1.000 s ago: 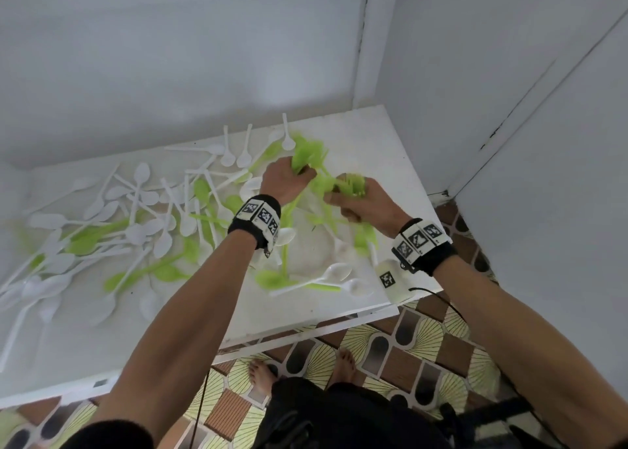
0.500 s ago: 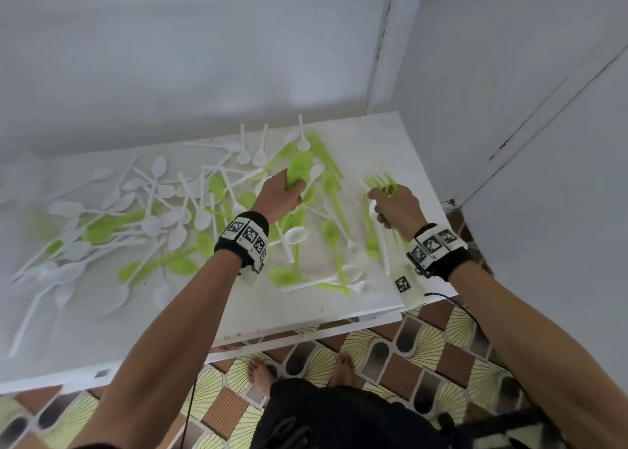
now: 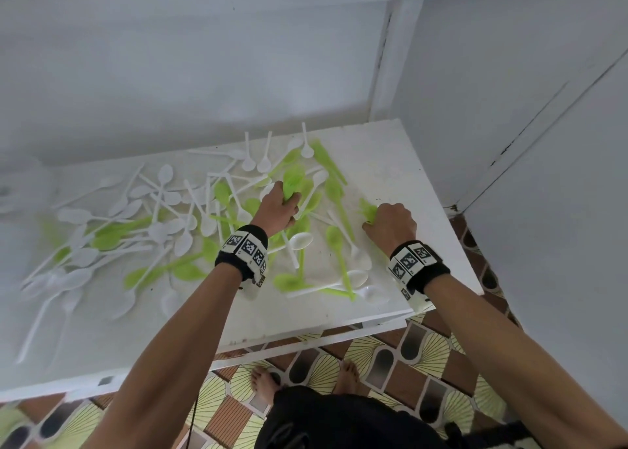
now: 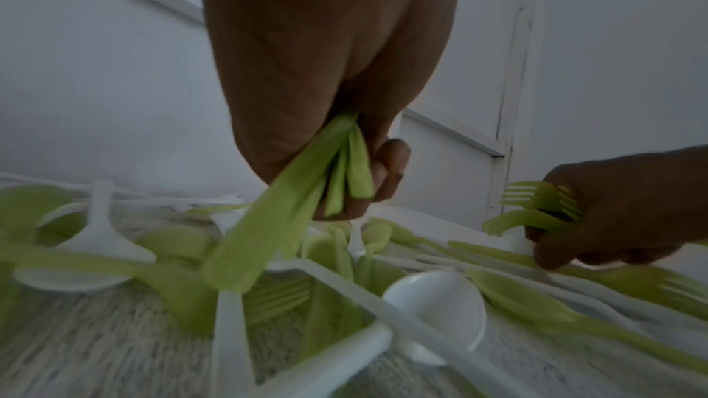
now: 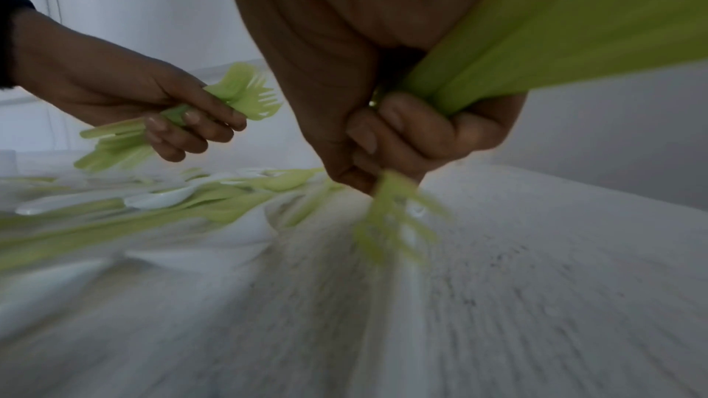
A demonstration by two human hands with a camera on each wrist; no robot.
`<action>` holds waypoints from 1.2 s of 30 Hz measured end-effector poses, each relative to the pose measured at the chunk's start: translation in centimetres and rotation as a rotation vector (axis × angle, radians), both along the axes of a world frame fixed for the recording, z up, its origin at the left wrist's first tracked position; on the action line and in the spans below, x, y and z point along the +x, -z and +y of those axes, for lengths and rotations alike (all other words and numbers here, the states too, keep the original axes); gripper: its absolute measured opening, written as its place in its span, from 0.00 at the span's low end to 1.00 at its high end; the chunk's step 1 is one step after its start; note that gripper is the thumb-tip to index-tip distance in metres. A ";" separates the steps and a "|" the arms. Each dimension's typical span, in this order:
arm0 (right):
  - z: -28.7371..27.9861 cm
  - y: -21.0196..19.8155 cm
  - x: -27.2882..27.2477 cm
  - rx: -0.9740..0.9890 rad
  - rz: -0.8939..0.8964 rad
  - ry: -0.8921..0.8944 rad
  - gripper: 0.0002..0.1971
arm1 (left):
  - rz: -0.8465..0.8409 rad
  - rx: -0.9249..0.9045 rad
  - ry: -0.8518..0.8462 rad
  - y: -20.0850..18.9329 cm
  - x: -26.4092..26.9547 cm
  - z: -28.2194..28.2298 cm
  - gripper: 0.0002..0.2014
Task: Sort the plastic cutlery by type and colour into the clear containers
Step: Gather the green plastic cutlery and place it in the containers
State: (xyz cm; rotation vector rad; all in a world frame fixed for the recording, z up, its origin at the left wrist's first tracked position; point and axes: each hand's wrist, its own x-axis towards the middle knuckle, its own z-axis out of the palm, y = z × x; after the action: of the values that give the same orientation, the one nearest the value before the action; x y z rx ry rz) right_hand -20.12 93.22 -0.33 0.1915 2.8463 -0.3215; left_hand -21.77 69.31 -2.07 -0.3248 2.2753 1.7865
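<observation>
We held green forks in each fist, left hand (image 3: 277,207) over the pile, right hand (image 3: 390,222) nearer the loose forks (image 3: 341,254) lying lengthwise leftward on the table (image 3: 407,163)

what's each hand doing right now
Left hand: gripping a bunch of green forks.
Right hand: gripping green forks too.

- A white table (image 3: 401,163) stands in the room's corner.
- White spoons (image 3: 163,197) and green spoons (image 3: 334,241) lie scattered from its left edge towards the right.
- Its far right corner is bare.
</observation>
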 end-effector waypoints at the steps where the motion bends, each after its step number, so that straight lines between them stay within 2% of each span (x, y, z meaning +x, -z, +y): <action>1: 0.0 -0.1 -0.1 -0.002 0.009 0.001 0.16 | 0.004 0.017 -0.029 0.0 0.1 -0.4 0.08; 7: -0.1 0.0 -0.8 -0.026 0.060 0.013 0.17 | 0.044 0.090 -0.114 -0.1 0.9 -3.8 0.04; 14: -1.6 0.5 -0.3 0.110 0.096 -0.103 0.18 | 0.034 0.019 -0.126 0.5 1.6 -6.4 0.04; 16: -2.0 0.7 -0.3 0.138 0.107 -0.138 0.17 | 0.033 -0.104 -0.107 0.8 1.6 -6.6 0.07; 18: -2.4 1.0 -0.2 0.179 0.120 -0.172 0.16 | 0.088 -0.363 -0.005 1.1 1.8 -6.8 0.09; 21: -2.8 1.7 0.2 0.215 0.120 -0.210 0.28 | 0.128 -0.629 0.157 1.3 2.5 -6.6 0.07; 22: -2.9 2.0 0.3 0.203 0.114 -0.214 0.30 | 0.119 -0.677 0.173 1.4 2.8 -6.5 0.06; 24: -3.0 2.7 0.3 0.146 0.113 -0.236 0.25 | 0.103 -0.749 0.162 1.4 3.2 -6.7 0.06; 26: -2.7 3.2 0.2 0.102 0.130 -0.282 0.19 | 0.089 -0.833 0.152 1.2 3.3 -7.3 0.09; 33: -1.4 2.1 -1.0 0.092 0.044 -0.416 0.17 | -0.001 -1.045 0.326 0.2 3.1 -9.1 0.21; 36: -1.1 1.8 -2.0 0.085 -0.015 -0.438 0.19 | 0.007 -1.079 0.327 0.1 3.0 -9.1 0.18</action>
State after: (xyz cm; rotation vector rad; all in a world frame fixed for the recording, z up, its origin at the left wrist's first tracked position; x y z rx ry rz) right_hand -22.14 92.17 -2.17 -0.4064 2.7884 -0.1061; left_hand -18.75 60.17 -2.21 -0.0883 2.8597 0.2926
